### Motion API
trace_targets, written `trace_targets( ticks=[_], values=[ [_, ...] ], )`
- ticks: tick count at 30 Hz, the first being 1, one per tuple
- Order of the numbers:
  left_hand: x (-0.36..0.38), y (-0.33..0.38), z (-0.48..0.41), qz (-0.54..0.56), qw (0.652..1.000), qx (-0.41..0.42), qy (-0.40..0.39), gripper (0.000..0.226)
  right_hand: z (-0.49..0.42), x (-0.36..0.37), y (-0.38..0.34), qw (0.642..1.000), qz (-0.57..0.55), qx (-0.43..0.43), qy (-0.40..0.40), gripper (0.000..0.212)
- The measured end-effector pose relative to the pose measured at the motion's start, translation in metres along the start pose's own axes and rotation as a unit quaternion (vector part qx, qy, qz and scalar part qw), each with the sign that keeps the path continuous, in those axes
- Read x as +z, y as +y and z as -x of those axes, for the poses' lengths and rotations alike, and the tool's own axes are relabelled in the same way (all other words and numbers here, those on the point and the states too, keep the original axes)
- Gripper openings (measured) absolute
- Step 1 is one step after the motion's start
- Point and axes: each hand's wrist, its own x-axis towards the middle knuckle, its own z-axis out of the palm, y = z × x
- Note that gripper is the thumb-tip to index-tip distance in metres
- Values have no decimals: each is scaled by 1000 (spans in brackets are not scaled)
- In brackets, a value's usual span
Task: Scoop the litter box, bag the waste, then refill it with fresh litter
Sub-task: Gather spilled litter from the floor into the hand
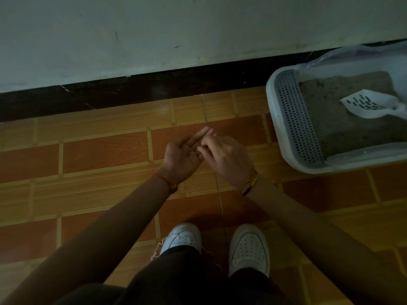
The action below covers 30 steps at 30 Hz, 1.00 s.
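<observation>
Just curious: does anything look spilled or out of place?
Dark grains speckle the upturned left hand, touched by the right hand; a white slotted plastic scoop lies on the litter in the white plastic litter box.

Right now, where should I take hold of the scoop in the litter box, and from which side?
Take the scoop by its narrow handle at the right end; the broad slotted head points left, lying on the litter. Come from above, over the near rim of the litter box, probably with the right hand, which is nearer.
</observation>
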Motion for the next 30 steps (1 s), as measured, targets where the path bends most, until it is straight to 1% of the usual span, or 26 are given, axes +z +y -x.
trace_targets(
  ticks=[2,4,7,9,11,13,15,19,23,26,28,30],
  values=[
    [3,-1,-1,4,1000,-13,-10,49,-6,-6,0,999,-23,-2,-27,24],
    [7,-1,0,-11,1000,-12,-22,48,-5,-13,7,999,-44,20,-20,23],
    [14,-3,1,-12,999,-4,-30,47,10,-24,24,993,-48,106,11,16],
    [15,-6,1,-3,1000,-4,-29,47,35,-25,39,990,-18,140,-3,17],
    [14,-8,0,0,1000,-5,-28,46,70,-21,50,990,17,122,-61,21],
    [13,-10,-2,6,1000,-12,-26,47,104,-16,50,989,37,75,-119,23],
    [13,-13,-3,11,999,-20,-26,49,132,-13,45,987,47,40,-149,27],
    [20,-19,-4,2,999,-28,-32,51,162,-4,41,986,79,0,-149,30],
    [29,-21,-3,-10,999,-33,-39,50,164,9,43,978,166,-57,-114,26],
    [31,-20,0,-13,998,-35,-49,54,167,14,46,976,173,-85,-103,23],
    [29,-19,2,-15,998,-33,-50,54,165,13,47,977,168,-86,-104,23],
    [26,-18,2,-21,998,-29,-42,52,151,6,44,984,158,-45,-75,24]
  ],
)
